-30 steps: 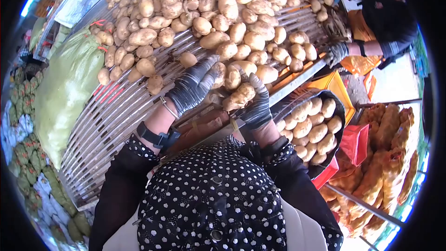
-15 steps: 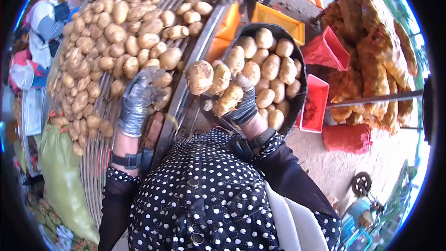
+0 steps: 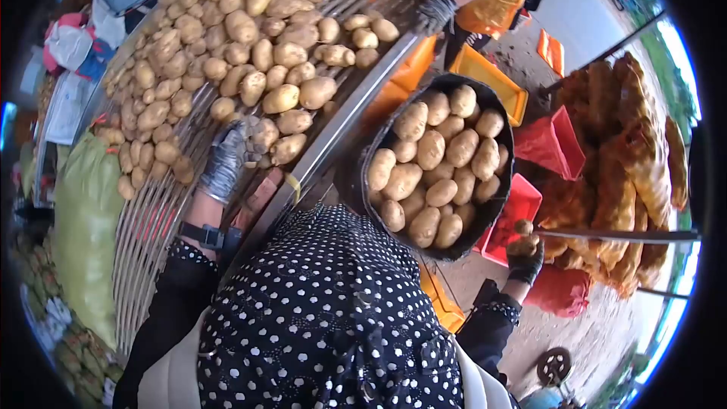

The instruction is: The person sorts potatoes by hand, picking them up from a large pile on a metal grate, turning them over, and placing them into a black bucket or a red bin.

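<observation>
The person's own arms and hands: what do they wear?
Both hands wear dark grey coated work gloves, the left hand with a lighter, shiny look, the right hand darker. The sleeves are black, with white-dotted cuffs like the top. A black strap circles the left wrist.

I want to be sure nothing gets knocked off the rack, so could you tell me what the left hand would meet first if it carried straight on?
The left hand points up the slatted rack; its fingers already reach the nearest potatoes, though depth is unclear.
</observation>
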`<action>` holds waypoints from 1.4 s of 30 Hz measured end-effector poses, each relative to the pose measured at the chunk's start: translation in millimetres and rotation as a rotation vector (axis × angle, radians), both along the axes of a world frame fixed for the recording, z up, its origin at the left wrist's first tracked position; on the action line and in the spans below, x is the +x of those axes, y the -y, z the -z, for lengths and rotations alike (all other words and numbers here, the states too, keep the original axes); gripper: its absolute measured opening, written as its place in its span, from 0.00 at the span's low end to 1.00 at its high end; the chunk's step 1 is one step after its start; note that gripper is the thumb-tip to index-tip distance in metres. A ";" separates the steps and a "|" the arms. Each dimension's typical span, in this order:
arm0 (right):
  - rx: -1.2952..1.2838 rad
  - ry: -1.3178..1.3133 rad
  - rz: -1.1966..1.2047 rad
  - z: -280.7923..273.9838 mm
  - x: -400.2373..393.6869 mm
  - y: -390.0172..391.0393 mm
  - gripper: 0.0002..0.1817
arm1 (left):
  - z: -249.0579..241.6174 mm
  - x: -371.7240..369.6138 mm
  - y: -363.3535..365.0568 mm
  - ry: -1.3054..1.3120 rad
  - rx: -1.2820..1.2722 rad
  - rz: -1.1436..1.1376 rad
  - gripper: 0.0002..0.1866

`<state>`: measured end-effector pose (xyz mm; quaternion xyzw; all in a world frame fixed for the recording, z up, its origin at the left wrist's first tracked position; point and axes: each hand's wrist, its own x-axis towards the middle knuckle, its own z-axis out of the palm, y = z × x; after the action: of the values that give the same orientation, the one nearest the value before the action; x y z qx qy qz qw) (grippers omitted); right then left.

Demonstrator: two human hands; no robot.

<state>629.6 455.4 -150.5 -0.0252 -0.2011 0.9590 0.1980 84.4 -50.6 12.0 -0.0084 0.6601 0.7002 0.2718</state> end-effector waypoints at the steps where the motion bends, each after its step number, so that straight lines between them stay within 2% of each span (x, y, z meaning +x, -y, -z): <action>1: -0.125 0.630 0.190 -30.5 7.4 6.2 0.15 | 2.7 -1.7 13.4 0.005 -0.049 -0.001 0.17; 2: -0.157 0.718 0.171 33.0 38.5 -47.5 0.17 | 5.7 2.4 25.0 -0.053 -0.009 -0.067 0.16; 3: -0.121 1.305 0.696 48.4 35.4 -74.5 0.21 | 4.6 4.7 35.4 -0.007 -0.005 -0.137 0.16; 5: 0.115 1.401 0.738 -26.5 -68.2 -32.6 0.23 | 11.8 8.4 63.3 0.018 0.019 -0.239 0.13; 6: 0.143 1.313 0.761 -41.9 -116.7 -24.7 0.23 | 17.2 8.4 78.7 0.014 0.015 -0.269 0.13; 7: 0.183 1.192 0.625 -46.9 -159.9 -33.0 0.24 | 24.4 10.3 96.3 -0.036 -0.117 -0.303 0.12; 8: 0.351 1.021 0.554 -79.6 -215.2 2.4 0.23 | 28.5 14.4 110.8 -0.080 -0.250 -0.334 0.11; 9: 0.509 0.868 0.432 -85.5 -257.2 10.1 0.24 | 33.5 18.7 123.2 -0.072 -0.255 -0.355 0.11; 11: 0.773 0.761 0.289 -129.8 -357.1 70.8 0.21 | 38.2 24.3 141.0 -0.067 -0.471 -0.347 0.11; 12: 0.922 0.695 0.157 -141.2 -397.3 94.3 0.20 | 38.2 28.4 148.9 -0.009 -0.445 -0.315 0.11; 14: 1.064 0.501 -0.084 -149.6 -470.8 151.2 0.18 | 45.8 33.4 156.2 -0.019 -0.497 -0.264 0.11; 15: 1.306 0.399 -0.190 -144.3 -507.4 174.9 0.16 | 49.8 35.8 160.6 -0.035 -0.557 -0.210 0.11; 17: 1.689 0.202 -0.212 -162.4 -546.9 247.5 0.14 | 44.4 41.2 159.3 -0.073 -0.454 -0.179 0.11; 19: 2.009 -0.122 -0.264 -175.2 -564.6 303.5 0.14 | 37.7 36.8 153.5 -0.222 -0.598 0.014 0.11; 20: 2.086 -0.240 -0.382 -176.1 -569.0 323.4 0.15 | 41.4 33.5 150.6 -0.321 -0.515 0.036 0.11; 21: 2.158 -0.361 -0.504 -176.1 -573.1 338.5 0.15 | 45.0 30.1 146.8 -0.310 -0.504 0.028 0.11; 22: 2.178 -0.413 -0.531 -170.6 -573.7 348.5 0.15 | 35.9 25.3 136.8 -0.482 -0.555 0.118 0.10; 23: 2.243 -0.503 -0.406 -162.5 -574.6 353.5 0.16 | 28.4 21.7 124.8 -0.652 -0.601 0.208 0.10; 24: 2.258 -0.462 -0.406 -155.8 -578.1 350.3 0.16 | 23.9 16.8 110.0 -0.635 -0.582 0.195 0.10; 26: 2.366 -0.423 -0.359 -140.7 -586.4 334.1 0.17 | 19.0 3.2 80.6 -1.063 -0.719 0.669 0.16; 27: 2.453 -0.418 -0.305 -134.4 -586.7 324.3 0.18 | 23.8 1.8 69.5 -1.063 -0.708 0.647 0.16; 28: 2.413 -0.466 -0.238 -136.2 -583.2 321.9 0.17 | 31.3 1.3 57.4 -1.140 -0.805 0.755 0.15; 29: 2.437 -0.429 -0.318 -131.2 -578.8 316.8 0.15 | 42.5 -1.6 48.0 -1.214 -0.907 0.868 0.13; 30: 2.398 -0.413 -0.332 -129.9 -578.4 307.8 0.14 | 59.5 -3.6 43.7 -1.271 -0.904 0.846 0.14; 35: 2.280 -0.158 -0.205 -131.1 -565.9 283.0 0.16 | 45.6 0.8 46.6 -1.249 -0.888 0.746 0.14; 37: 2.214 -0.053 -0.209 -133.1 -562.5 282.4 0.15 | 42.6 1.9 39.1 -1.184 -0.998 0.779 0.15; 42: 2.182 -0.115 -0.180 -149.8 -562.3 301.8 0.15 | 36.4 -2.6 36.2 -1.034 -0.936 0.829 0.14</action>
<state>67.3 153.7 -0.7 0.2231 -0.9335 0.2760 0.0521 81.8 -86.8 -24.4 0.4486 0.8762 0.1094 0.1382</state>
